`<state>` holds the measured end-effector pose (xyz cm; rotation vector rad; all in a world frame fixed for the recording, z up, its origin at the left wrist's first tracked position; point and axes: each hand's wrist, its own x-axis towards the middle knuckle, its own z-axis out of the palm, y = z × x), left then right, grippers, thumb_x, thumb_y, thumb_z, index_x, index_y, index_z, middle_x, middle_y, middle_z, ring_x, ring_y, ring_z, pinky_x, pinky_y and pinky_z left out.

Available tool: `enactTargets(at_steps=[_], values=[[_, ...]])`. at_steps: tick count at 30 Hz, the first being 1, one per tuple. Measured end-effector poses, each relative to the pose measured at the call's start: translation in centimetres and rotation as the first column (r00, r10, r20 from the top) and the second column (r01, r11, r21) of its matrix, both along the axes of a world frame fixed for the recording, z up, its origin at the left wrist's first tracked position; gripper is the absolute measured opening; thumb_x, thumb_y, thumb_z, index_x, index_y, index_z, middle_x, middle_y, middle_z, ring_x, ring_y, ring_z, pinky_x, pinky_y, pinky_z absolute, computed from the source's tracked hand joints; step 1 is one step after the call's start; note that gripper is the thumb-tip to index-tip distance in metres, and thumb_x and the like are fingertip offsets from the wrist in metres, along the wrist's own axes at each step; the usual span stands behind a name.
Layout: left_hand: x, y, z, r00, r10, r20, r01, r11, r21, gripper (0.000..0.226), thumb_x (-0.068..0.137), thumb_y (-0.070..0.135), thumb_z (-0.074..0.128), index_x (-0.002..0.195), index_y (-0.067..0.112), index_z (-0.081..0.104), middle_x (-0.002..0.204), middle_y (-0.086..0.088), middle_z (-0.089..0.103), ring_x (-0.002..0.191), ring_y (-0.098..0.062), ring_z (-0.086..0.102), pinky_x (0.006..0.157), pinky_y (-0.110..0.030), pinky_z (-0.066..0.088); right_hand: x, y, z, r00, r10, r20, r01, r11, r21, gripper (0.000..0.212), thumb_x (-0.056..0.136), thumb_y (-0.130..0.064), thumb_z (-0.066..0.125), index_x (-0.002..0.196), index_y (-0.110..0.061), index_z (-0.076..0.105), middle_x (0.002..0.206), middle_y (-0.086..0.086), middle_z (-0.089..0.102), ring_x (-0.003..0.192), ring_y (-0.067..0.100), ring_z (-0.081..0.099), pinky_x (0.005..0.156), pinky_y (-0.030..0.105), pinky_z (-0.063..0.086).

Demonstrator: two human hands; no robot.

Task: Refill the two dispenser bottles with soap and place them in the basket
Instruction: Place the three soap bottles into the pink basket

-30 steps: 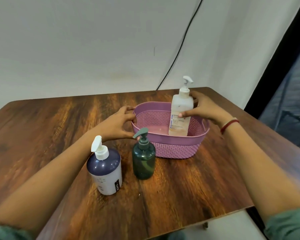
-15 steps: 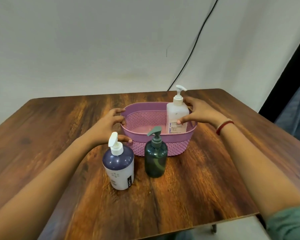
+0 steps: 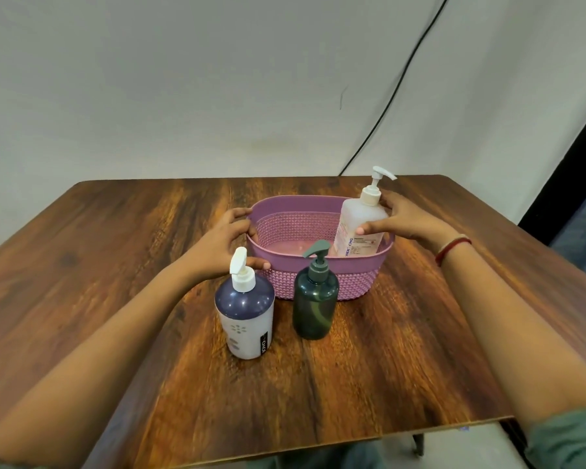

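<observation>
**One bottle in the basket, two out on the desk**

My right hand [image 3: 407, 225] is wrapped around the white bottle [image 3: 358, 222], thumb in front and fingers behind. The bottle stands upright in the right end of the pink basket [image 3: 352, 283]. My left hand [image 3: 230, 242] grips the basket's left rim, holding it steady.

The green bottle [image 3: 314, 301] and the purple bottle [image 3: 245, 314] stand side by side on the desk [image 3: 403, 350], just in front of the basket and outside it. All three pumps are screwed on and nothing is being poured. I'd judge the job is either barely begun or at the placing stage. I can't tell whether any bottle has been refilled.

The white bottle's label shows blue letters, "HEK" and "CHG", with the start cut off. The purple bottle has a black strip that may read "OYO". The green bottle has no label I can see.
</observation>
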<state>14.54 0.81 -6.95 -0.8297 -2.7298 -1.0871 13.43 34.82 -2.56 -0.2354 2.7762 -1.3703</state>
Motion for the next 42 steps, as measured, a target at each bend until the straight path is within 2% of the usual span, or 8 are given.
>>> enactTargets(at_steps=[4, 8, 13, 16, 24, 30, 37, 42], values=[[0.4, 0.0, -0.2, 0.999, 0.030, 0.027, -0.032, 0.997, 0.073, 0.071, 0.054, 0.061, 0.075, 0.113, 0.027, 0.054, 0.144, -0.003, 0.031, 0.126, -0.014, 0.037, 0.104, -0.033, 0.038, 0.6, -0.1, -0.3, 1.000, 0.022, 0.010, -0.022, 1.000, 0.007, 0.094, 0.066, -0.024, 0.084, 0.143, -0.024, 0.031, 0.140, 0.004, 0.047, 0.125, 0.024, 0.049, 0.103, 0.044, 0.044], [1.9, -0.7, -1.0, 0.987, 0.096, 0.128, -0.127, 0.956, 0.266, 0.074, 0.065, 0.056, 0.073, 0.126, 0.030, 0.042, 0.140, -0.002, 0.036, 0.120, -0.017, 0.047, 0.098, -0.034, 0.044, 3.4, 0.2, -0.7, 0.973, -0.209, -0.094, 0.202, 0.976, -0.084, 0.106, 0.059, -0.046, 0.081, 0.148, -0.028, 0.026, 0.156, 0.004, 0.026, 0.140, 0.022, 0.029, 0.114, 0.045, 0.029], [6.2, -1.0, -3.8, 0.936, 0.309, 0.171, -0.347, 0.714, 0.608, 0.033, 0.092, 0.044, 0.050, 0.115, 0.021, 0.055, 0.119, 0.000, 0.057, 0.108, -0.016, 0.056, 0.093, -0.045, 0.049, 9.8, -1.7, -3.4, 0.749, -0.488, -0.449, 0.370, 0.869, -0.328, 0.038, 0.081, -0.046, 0.069, 0.115, -0.035, 0.058, 0.125, 0.002, 0.057, 0.115, 0.016, 0.055, 0.099, 0.047, 0.046], [9.0, -0.1, -4.9, 0.932, 0.270, 0.243, -0.361, 0.614, 0.702, 0.049, 0.088, 0.062, 0.041, 0.110, 0.021, 0.056, 0.115, 0.001, 0.060, 0.106, -0.012, 0.059, 0.089, -0.035, 0.052, 13.1, -4.8, -5.8, 0.822, -0.354, -0.447, 0.222, 0.921, -0.321, 0.031, 0.080, -0.047, 0.069, 0.107, -0.035, 0.061, 0.111, -0.001, 0.060, 0.098, 0.009, 0.060, 0.086, 0.036, 0.053], [12.9, 1.1, -7.6, 0.955, 0.097, 0.280, -0.259, 0.734, 0.628, 0.082, 0.056, 0.081, 0.063, 0.121, 0.037, 0.040, 0.113, 0.040, 0.054, 0.107, 0.017, 0.050, 0.079, -0.002, 0.042, 14.0, -9.4, -10.0, 0.924, -0.203, -0.324, 0.163, 0.976, -0.146, 0.070, 0.064, -0.062, 0.074, 0.124, -0.038, 0.047, 0.123, -0.015, 0.053, 0.110, -0.001, 0.052, 0.090, 0.022, 0.046], [13.1, 1.6, -7.8, 0.966, 0.122, 0.226, -0.241, 0.735, 0.633, 0.084, 0.053, 0.046, 0.081, 0.125, 0.039, 0.039, 0.122, 0.025, 0.053, 0.112, 0.008, 0.052, 0.085, -0.009, 0.044, 13.7, -10.5, -10.6, 0.921, -0.224, -0.320, 0.173, 0.969, -0.179, 0.079, 0.060, -0.062, 0.077, 0.126, -0.047, 0.037, 0.127, -0.018, 0.047, 0.114, 0.002, 0.050, 0.091, 0.022, 0.046], [13.1, 1.5, -7.5, 0.966, 0.175, 0.190, -0.257, 0.724, 0.640, 0.073, 0.054, 0.047, 0.081, 0.118, 0.044, 0.046, 0.116, 0.033, 0.056, 0.110, 0.008, 0.054, 0.082, -0.011, 0.048, 14.0, -10.6, -10.9, 0.941, -0.199, -0.272, 0.138, 0.964, -0.229, 0.098, 0.054, -0.067, 0.076, 0.138, -0.035, 0.035, 0.138, -0.010, 0.042, 0.118, 0.006, 0.048, 0.092, 0.020, 0.045], [12.7, 0.4, -5.4, 0.955, 0.252, 0.156, -0.290, 0.690, 0.662, 0.072, 0.050, 0.054, 0.080, 0.114, 0.049, 0.046, 0.112, 0.039, 0.055, 0.106, 0.013, 0.053, 0.076, -0.005, 0.047, 14.4, -10.1, -9.9, 0.937, -0.224, -0.266, 0.147, 0.948, -0.281, 0.091, 0.058, -0.067, 0.075, 0.135, -0.046, 0.032, 0.132, -0.014, 0.041, 0.117, -0.002, 0.046, 0.093, 0.019, 0.042]])
